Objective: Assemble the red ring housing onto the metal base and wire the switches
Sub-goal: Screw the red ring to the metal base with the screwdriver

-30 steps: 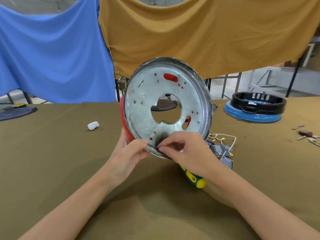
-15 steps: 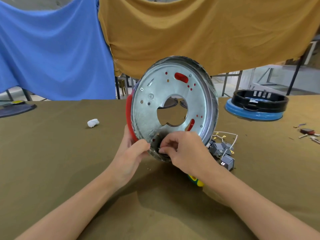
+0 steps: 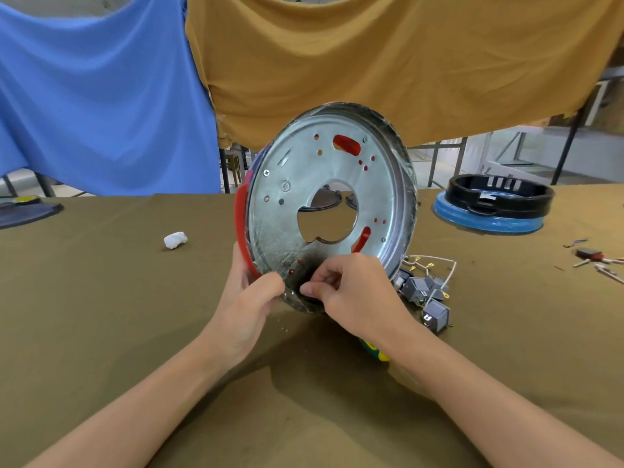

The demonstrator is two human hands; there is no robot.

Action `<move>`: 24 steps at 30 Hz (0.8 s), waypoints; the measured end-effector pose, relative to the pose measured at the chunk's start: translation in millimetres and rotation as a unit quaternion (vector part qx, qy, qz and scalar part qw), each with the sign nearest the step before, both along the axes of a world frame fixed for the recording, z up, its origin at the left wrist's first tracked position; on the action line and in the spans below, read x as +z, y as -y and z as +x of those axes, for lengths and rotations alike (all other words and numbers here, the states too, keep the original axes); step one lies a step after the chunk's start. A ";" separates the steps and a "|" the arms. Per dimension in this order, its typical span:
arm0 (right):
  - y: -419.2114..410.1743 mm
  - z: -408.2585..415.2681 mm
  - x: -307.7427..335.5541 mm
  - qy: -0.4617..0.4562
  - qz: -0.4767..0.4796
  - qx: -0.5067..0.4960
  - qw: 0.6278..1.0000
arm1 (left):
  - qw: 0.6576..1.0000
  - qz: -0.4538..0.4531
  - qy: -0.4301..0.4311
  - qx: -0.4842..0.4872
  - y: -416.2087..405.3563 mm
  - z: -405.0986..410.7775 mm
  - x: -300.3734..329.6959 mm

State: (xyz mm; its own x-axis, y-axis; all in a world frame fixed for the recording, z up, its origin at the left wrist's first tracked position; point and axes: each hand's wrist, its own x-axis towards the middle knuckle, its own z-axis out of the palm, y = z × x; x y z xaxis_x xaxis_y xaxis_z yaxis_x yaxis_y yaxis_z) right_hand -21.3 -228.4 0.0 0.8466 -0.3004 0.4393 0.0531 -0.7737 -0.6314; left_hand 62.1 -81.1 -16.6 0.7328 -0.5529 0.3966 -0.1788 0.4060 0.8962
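Hands grip one metal base [image 3: 290, 211], held on edge above the table [image 3: 101, 315], one red ring housing [image 3: 241, 228] behind it. Left hand [image 3: 251, 298] clasps its lower rim; right hand [image 3: 351, 292] pinches something there, hidden. Right of the base lie about three grey switches [image 3: 426, 295] with white wires [image 3: 439, 261] and one black ring [image 3: 499, 195]; left, one white wad [image 3: 175, 239].

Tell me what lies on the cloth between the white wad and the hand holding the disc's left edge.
Nothing: in the head view, bare olive cloth runs from the white wad to the left hand.
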 end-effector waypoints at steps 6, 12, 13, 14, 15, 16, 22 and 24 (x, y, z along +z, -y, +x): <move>-0.1 1.9 0.7 -0.011 -0.001 0.001 1.000 | 1.000 0.002 -0.021 0.008 0.1 -0.4 -1.4; 3.7 0.2 3.4 0.004 0.027 0.010 1.000 | 0.999 0.002 -0.047 0.003 -0.9 -0.2 4.4; 4.4 0.0 4.1 0.005 0.033 0.012 0.999 | 0.998 -0.003 -0.056 0.007 -0.3 0.5 5.0; 4.7 0.2 4.8 0.004 0.035 0.011 0.999 | 0.998 -0.007 -0.066 0.011 0.1 1.1 5.3; 4.6 0.4 5.4 0.001 0.036 0.009 0.999 | 0.997 -0.011 -0.077 0.013 0.4 1.7 5.5; 4.1 0.7 6.1 -0.001 0.035 0.007 0.999 | 0.996 -0.016 -0.089 0.012 0.6 2.2 5.8; 1.1 1.6 7.4 0.005 0.007 0.003 1.000 | 0.992 -0.028 -0.119 0.010 1.3 2.8 5.9; 1.4 1.3 6.6 0.009 0.005 0.009 1.000 | 0.993 -0.019 -0.112 0.011 0.6 1.7 5.9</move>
State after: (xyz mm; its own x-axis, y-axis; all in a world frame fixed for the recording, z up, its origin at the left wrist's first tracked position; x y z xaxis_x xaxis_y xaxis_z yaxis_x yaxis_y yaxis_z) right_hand -20.0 -229.8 6.6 0.8437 -0.2900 0.4517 0.0784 -0.7660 -0.6381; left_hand 63.8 -81.7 -10.7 0.8164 -0.5241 0.2424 0.0150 0.4389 0.8984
